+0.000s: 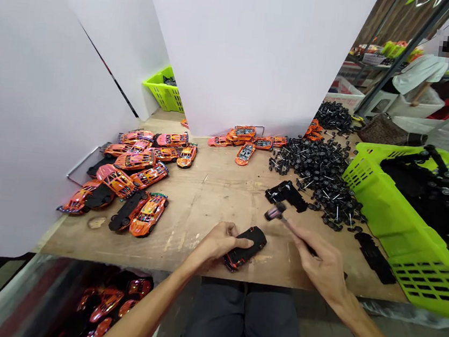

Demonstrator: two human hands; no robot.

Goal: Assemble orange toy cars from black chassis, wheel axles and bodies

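My left hand [220,242] presses an upside-down toy car [247,247] against the wooden table [210,188] near its front edge; the black chassis faces up and a red body shows beneath. My right hand [318,255] is closed around the handle of a small hammer [275,212], whose head is raised and blurred just above and right of the car. A loose black chassis [286,193] lies just beyond the hammer head.
Several finished orange and pink cars [135,172] are heaped at the left, more [248,139] against the white wall. A pile of black wheels on axles [321,171] lies at the right beside a green basket [403,232] of black parts. Another person [422,72] stands far right.
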